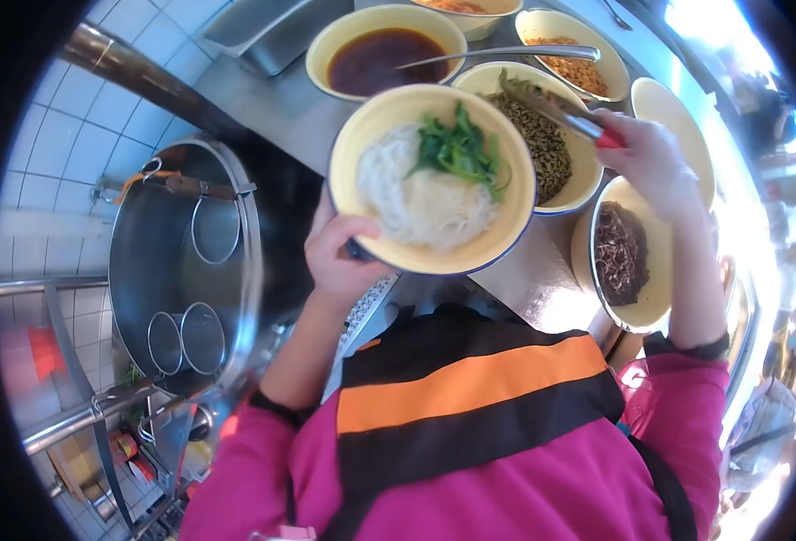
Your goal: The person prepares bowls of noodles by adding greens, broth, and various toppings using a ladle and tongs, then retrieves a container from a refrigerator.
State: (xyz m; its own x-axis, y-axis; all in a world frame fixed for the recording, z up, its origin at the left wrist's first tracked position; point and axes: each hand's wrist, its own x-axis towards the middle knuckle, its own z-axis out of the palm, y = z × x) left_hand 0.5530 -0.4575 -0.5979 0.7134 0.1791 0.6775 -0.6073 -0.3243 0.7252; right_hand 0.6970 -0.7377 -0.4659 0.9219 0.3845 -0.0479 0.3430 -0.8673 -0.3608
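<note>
My left hand [342, 251] grips the rim and side of a cream enamel bowl [351, 153], thumb over its edge. White noodles [393, 185] lie in it with leafy greens [459, 151] on top. My right hand [646, 162], slightly blurred, is closed round the red grip of metal tongs [565, 114]. Their tips reach into a larger bowl [583, 185] of chopped dark-green vegetables [542, 149], where some green pieces sit at the tips. The held bowl partly hides that larger bowl.
A bowl of dark brown sauce [387, 59] has a long spoon [506, 52] across it. Bowls of orange-brown crumbs [571, 70] and dark shreds [621, 252] stand nearby on the steel counter [294, 113]. At left is a large pot [245, 216] with wire-rimmed strainers [202, 335].
</note>
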